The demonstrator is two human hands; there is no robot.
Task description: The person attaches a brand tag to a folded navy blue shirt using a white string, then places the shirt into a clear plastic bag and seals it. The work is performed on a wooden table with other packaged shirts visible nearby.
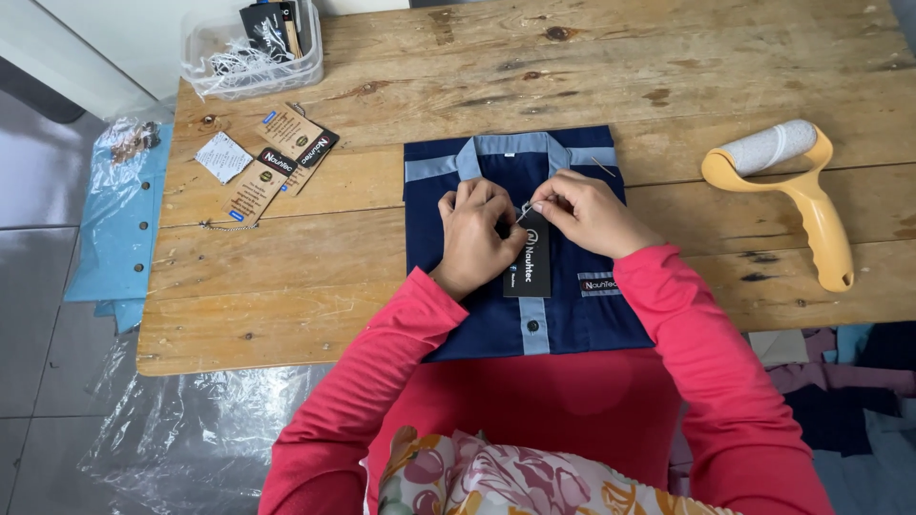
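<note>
Right now one folded navy-blue shirt with a light-blue collar and button placket (pixel 520 238) is lying flat on the rough wooden plank table (pixel 668 67), near its front edge. Both hands are resting on the shirt's chest, just below the collar. The left hand (pixel 472 234) is curling its fingers closed against the placket, though what exactly it is pinching is hidden. The right hand (pixel 587 212) is pinching a thin pale string (pixel 524 212) between thumb and forefinger; its grip is closed on that string. One black rectangular hang tag (pixel 531 259) is hanging from the string and lying on the placket between the two hands.

To the left on the table, a loose cluster of about five cardboard tags, brown, black and white (pixel 272 157), is lying well apart from the shirt. One clear plastic tub holding more tags and white strings (pixel 253 48) is sitting at the far left corner. One yellow-handled lint roller (pixel 792 181) is lying to the right of the shirt. One light-blue garment in clear plastic (pixel 119 219) is hanging off the table's left side.
</note>
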